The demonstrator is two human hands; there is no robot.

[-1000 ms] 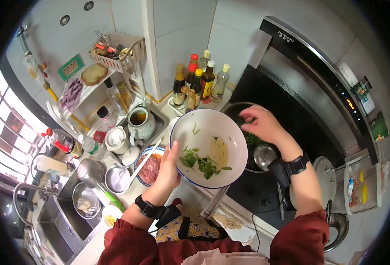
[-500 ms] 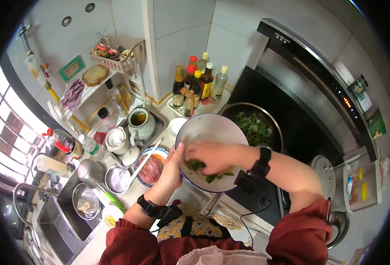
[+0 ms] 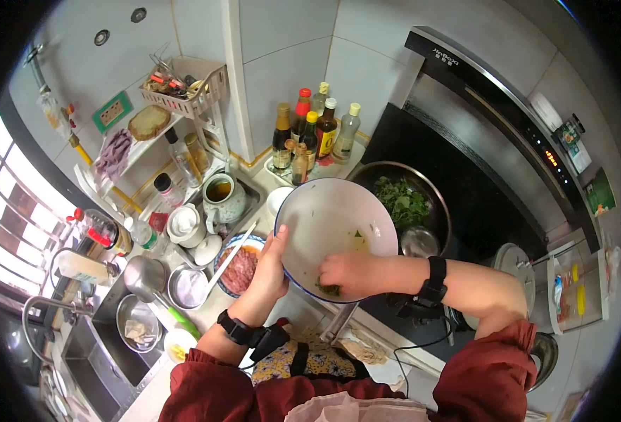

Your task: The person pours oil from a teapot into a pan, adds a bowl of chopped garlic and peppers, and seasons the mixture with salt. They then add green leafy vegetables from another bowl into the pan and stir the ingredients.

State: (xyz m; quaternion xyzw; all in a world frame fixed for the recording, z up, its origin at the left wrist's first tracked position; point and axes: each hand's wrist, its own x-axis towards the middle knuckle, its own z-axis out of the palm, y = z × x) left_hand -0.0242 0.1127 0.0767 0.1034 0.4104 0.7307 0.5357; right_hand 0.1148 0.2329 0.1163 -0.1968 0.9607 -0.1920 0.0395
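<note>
My left hand (image 3: 274,271) grips the left rim of a large white bowl (image 3: 310,232) with a dark blue edge, thumb over the rim. The bowl is tilted, its inside facing me. Down inside it, my right hand (image 3: 347,275) has its fingers curled round green leaves (image 3: 329,288), mostly hidden beneath them. A few leaf scraps (image 3: 359,235) cling to the bowl's wall. Just beyond the bowl on the right, a dark wok (image 3: 442,200) on the stove holds a heap of leafy greens (image 3: 400,200). A round metal ladle head (image 3: 419,242) rests at its near side.
Left of the bowl stands a patterned bowl of raw minced meat (image 3: 240,270) with chopsticks (image 3: 234,254) across it. Several sauce bottles (image 3: 326,130) fill the back corner. A spouted jug (image 3: 224,204), a metal bowl (image 3: 189,287) and the sink (image 3: 99,366) lie farther left.
My right hand has moved nearer and to the right within the bowl, its fingers drawing the leaves together. Fewer loose leaves show there. The left hand keeps its hold on the rim.
</note>
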